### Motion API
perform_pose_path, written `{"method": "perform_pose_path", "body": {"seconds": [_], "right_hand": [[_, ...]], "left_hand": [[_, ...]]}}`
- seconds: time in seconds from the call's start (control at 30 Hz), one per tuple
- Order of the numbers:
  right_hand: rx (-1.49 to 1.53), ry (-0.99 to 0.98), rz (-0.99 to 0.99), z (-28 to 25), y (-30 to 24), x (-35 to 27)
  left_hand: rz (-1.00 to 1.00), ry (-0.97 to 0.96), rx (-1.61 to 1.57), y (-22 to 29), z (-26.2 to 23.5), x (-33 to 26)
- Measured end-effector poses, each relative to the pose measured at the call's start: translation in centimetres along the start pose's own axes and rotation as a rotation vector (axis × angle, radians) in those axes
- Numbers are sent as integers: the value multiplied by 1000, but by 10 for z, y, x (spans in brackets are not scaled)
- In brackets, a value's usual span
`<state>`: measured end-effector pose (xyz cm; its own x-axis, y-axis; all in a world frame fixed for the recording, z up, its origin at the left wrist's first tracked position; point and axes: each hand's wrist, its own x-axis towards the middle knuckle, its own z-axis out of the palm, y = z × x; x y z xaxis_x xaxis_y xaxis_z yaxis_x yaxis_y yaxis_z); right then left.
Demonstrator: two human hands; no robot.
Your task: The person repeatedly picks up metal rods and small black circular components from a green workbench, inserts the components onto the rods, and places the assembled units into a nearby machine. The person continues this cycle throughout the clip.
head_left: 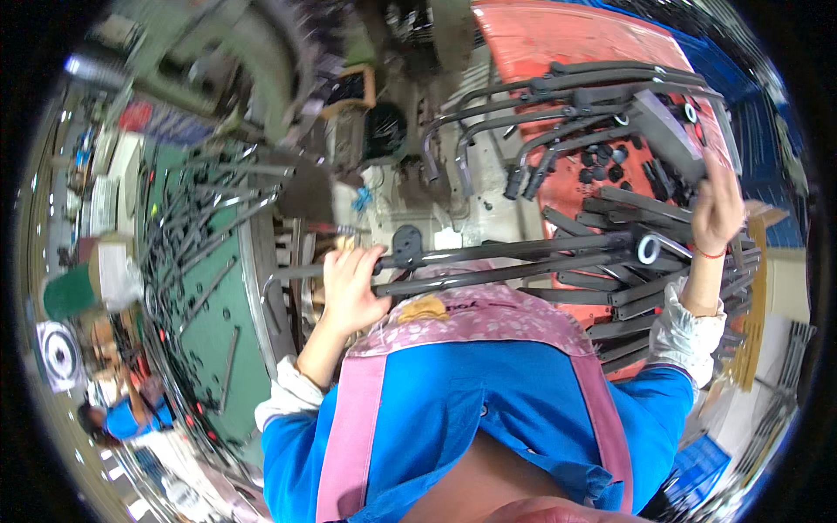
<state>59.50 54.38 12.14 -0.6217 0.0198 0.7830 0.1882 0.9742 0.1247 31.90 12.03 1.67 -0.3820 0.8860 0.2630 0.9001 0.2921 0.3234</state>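
My left hand (pixel 353 283) is wrapped around the left end of a black metal tube frame (pixel 514 252). The frame lies across in front of my apron, with two long tubes side by side, a round dark pad near my fingers and a white-ringed joint at its right end. Out to the right, my right hand (pixel 719 209) is closed at the near end of a dark grey flat bar (pixel 666 132). That bar tilts above the orange-red table (pixel 558 39); the fingers are partly blurred and their grip is partly hidden.
Bent black tube frames (pixel 558 83) lie at the far side of the red table, near small black caps (pixel 602 161). A pile of dark flat bars (pixel 628 296) covers its near part. Leftward, a green table (pixel 218 331) carries loose metal parts. Machinery (pixel 253 61) stands beyond. A co-worker (pixel 135 414) is farther left.
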Motion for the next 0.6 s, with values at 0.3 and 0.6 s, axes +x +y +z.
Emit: {"method": "perform_pose_path", "body": {"seconds": [0.3, 0.6], "right_hand": [[350, -576, -193, 118, -172, 53], [461, -723, -347, 157, -263, 83]], "left_hand": [[-112, -83, -60, -18, -43, -29], [-185, 0, -143, -91, -69, -89]]}}
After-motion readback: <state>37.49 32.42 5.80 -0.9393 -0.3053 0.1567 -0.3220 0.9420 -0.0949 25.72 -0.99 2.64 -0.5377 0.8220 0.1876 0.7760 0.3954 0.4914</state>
